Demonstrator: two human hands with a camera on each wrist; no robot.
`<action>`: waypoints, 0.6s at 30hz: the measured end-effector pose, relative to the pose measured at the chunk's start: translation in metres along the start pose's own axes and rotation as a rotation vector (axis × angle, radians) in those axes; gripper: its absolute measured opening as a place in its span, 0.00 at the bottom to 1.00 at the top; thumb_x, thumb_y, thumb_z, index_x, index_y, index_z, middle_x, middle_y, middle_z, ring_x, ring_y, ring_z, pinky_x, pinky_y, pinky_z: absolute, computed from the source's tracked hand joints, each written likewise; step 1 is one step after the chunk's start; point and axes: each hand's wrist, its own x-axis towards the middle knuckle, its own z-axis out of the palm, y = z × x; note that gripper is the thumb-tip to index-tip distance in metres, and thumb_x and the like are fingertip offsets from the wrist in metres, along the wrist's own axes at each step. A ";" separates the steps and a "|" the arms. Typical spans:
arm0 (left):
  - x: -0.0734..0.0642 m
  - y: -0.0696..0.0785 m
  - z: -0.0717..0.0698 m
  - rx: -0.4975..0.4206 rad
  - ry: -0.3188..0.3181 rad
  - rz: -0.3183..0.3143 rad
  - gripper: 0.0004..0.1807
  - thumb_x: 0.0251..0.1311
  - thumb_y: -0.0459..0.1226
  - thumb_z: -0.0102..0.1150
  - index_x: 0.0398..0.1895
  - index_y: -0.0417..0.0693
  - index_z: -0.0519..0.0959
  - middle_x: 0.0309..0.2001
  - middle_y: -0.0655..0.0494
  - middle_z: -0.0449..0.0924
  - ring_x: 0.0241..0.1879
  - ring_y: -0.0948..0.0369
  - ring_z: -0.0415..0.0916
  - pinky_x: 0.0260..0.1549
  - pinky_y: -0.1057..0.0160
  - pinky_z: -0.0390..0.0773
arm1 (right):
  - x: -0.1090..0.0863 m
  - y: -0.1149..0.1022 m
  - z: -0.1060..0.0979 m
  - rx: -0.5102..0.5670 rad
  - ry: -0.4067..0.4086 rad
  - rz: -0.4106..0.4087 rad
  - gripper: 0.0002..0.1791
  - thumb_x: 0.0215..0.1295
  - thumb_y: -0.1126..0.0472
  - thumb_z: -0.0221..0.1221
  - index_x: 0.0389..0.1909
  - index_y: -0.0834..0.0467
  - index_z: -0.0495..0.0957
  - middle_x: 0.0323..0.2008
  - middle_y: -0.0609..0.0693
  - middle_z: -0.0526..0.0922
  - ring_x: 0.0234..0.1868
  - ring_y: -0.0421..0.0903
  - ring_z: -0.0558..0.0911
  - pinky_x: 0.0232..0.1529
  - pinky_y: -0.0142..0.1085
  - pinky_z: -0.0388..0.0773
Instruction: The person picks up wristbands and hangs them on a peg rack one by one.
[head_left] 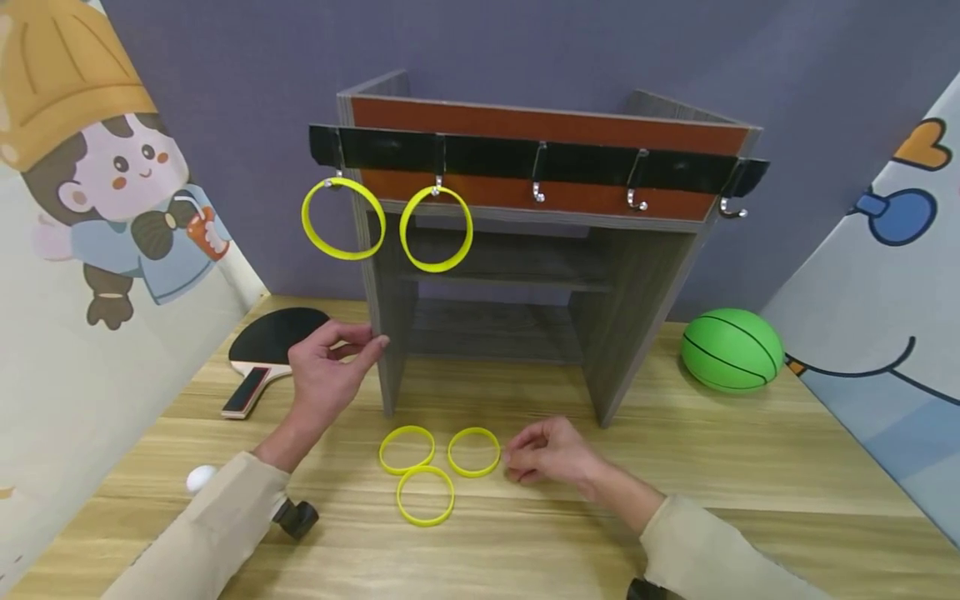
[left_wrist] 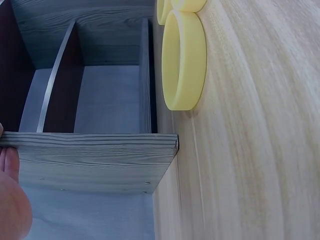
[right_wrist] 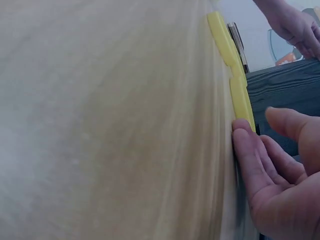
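Note:
My left hand [head_left: 330, 371] grips the front edge of the left side panel [left_wrist: 95, 150] of a grey wooden shelf [head_left: 637, 308], with thumb and fingers on opposite faces. Beside the nearest yellow ring [head_left: 474, 452] on the table, my right hand [head_left: 555, 454] is low; in the right wrist view its thumb stands apart and its fingertips [right_wrist: 241, 125] meet the ring's end, though contact is hard to confirm. Two more yellow rings, one behind [head_left: 407, 450] and one in front [head_left: 425, 496], lie flat to the left. Another two hang from hooks, a left ring [head_left: 343, 256] and a right ring [head_left: 437, 267].
A black strip [head_left: 487, 158] across the shelf's top carries several metal hooks; the three on the right hold no ring. A green ball [head_left: 731, 350] sits to the right. On the left lie a table tennis paddle [head_left: 273, 337] and a white ball [head_left: 200, 477].

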 end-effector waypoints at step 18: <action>-0.005 -0.028 -0.003 -0.010 0.023 -0.016 0.10 0.40 0.19 0.70 0.29 0.32 0.83 0.27 0.44 0.81 0.28 0.64 0.80 0.29 0.66 0.83 | 0.009 0.001 0.003 -0.125 0.036 0.054 0.12 0.54 0.65 0.68 0.33 0.69 0.79 0.23 0.57 0.82 0.23 0.47 0.82 0.26 0.37 0.83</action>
